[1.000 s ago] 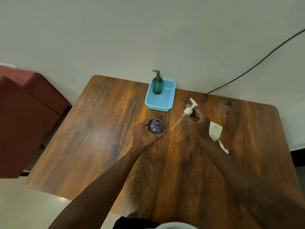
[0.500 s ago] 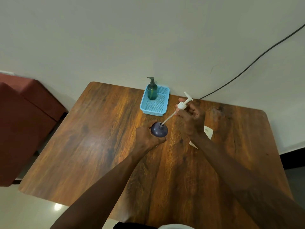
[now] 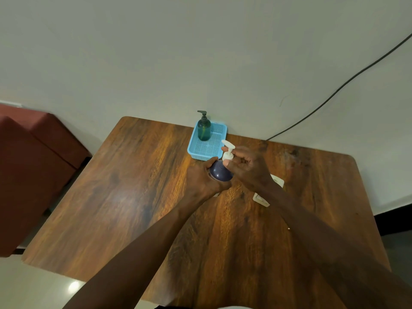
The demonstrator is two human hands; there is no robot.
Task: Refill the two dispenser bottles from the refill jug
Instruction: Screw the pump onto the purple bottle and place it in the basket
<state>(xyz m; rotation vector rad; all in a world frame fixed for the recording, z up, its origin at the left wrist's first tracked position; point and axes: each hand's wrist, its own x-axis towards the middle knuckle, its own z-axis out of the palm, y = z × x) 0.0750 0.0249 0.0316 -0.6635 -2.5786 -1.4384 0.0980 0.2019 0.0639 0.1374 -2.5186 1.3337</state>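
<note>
While the left hand (image 3: pixel 204 179) grips the purple bottle (image 3: pixel 219 172), the right hand (image 3: pixel 247 167) pinches its white pump (image 3: pixel 227 152). Behind, a green bottle (image 3: pixel 204 128) stands in the blue tray (image 3: pixel 219 130).

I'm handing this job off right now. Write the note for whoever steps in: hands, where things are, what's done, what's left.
Left hand: grip around the purple bottle, steadying it on the table.
Right hand: grip on the white pump head, seated at the bottle's neck.
Green bottle: upright in the blue tray at the far edge, pump on.
White refill pouch: flat on the table, mostly hidden under the right forearm.
Done: pump back in the purple bottle.
Left: tighten it. Fill levels cannot be read, so check the green bottle.
</note>
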